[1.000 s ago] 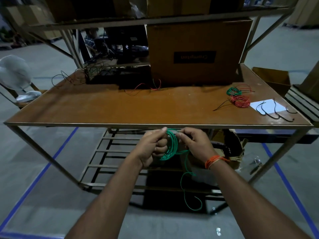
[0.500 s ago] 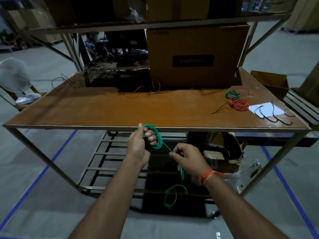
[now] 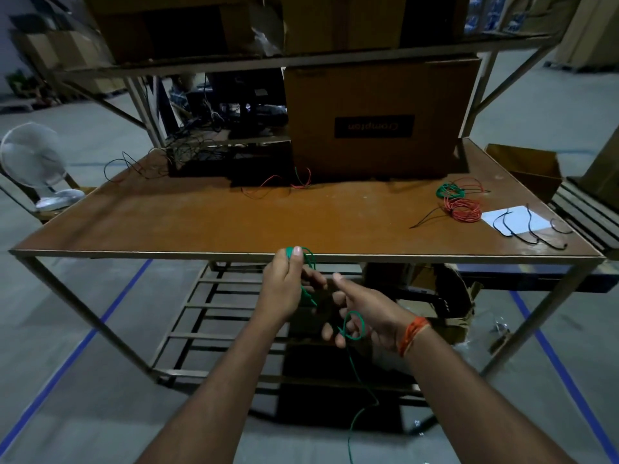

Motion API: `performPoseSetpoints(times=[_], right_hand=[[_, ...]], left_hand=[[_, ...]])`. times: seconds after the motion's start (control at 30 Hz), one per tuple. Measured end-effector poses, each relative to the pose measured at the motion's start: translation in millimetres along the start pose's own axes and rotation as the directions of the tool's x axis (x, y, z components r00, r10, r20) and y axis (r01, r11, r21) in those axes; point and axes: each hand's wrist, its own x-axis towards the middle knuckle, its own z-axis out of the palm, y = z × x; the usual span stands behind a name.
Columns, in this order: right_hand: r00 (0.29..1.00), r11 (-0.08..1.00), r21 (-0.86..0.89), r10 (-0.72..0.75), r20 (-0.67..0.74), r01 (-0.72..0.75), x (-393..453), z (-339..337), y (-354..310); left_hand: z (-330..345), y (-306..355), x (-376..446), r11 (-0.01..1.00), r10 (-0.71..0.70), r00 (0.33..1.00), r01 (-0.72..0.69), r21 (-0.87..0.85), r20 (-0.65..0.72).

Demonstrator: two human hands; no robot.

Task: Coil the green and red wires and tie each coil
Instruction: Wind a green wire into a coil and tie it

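Winding stage of the thin green insulated wire (image 3: 354, 370). We see the left hand (image 3: 284, 283) gripping the gathered green loops just at the near edge of the brown wooden table (image 3: 234, 222), thumb pressed on top. The right hand (image 3: 363, 313), fingers loosely spread, has one loop draped over them; the free tail hangs toward the floor. We judge the next move to be carrying that loop up onto the held coil. Both hands work in front of the table edge, with open room below. A finished bundle of red and green coils (image 3: 460, 204) lies well apart at the table's right.
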Motion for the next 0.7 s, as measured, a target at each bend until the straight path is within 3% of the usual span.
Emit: performPoseSetpoints(times=[0.1,0.17,0.2,0.27,0.37,0.47,0.57,0.7], right_hand=[[1.0,0.993,-0.114,-0.022,-0.009,0.021,-10,-4,-10],[0.995,0.924,-0.38,-0.076,-0.058,0.049,-10,-8,-9],[0.987,0.868,-0.494,-0.122,-0.107,0.054,-6,-10,-6],[0.942,0.831,-0.554,-0.222,-0.253,0.047,2,-10,1],[0.868,0.894,-0.425,-0.322,-0.379,0.146,5,-8,5],[0.864,0.931,-0.281,-0.331,-0.38,0.233,4,-2,1],[0.862,0.938,-0.183,-0.342,-0.374,0.293,5,4,-6],[0.877,0.922,0.018,-0.363,-0.316,0.387,5,12,-15]], left_hand=[[-4,-4,3,0.999,-0.04,0.998,0.04,-0.006,-0.04],[-7,-11,9,0.996,-0.063,0.995,0.059,-0.067,-0.071],[-8,-15,12,0.99,-0.102,0.989,0.091,-0.104,-0.103],[-11,-18,17,0.969,-0.179,0.971,0.145,-0.202,-0.161],[-14,-18,17,0.968,-0.17,0.974,0.137,-0.21,-0.152],[-14,-20,14,0.999,-0.034,0.999,0.034,-0.011,-0.024],[-10,-19,10,0.962,0.107,0.99,-0.126,0.243,0.091],[-6,-26,4,0.911,0.121,0.983,-0.165,0.377,0.139]])
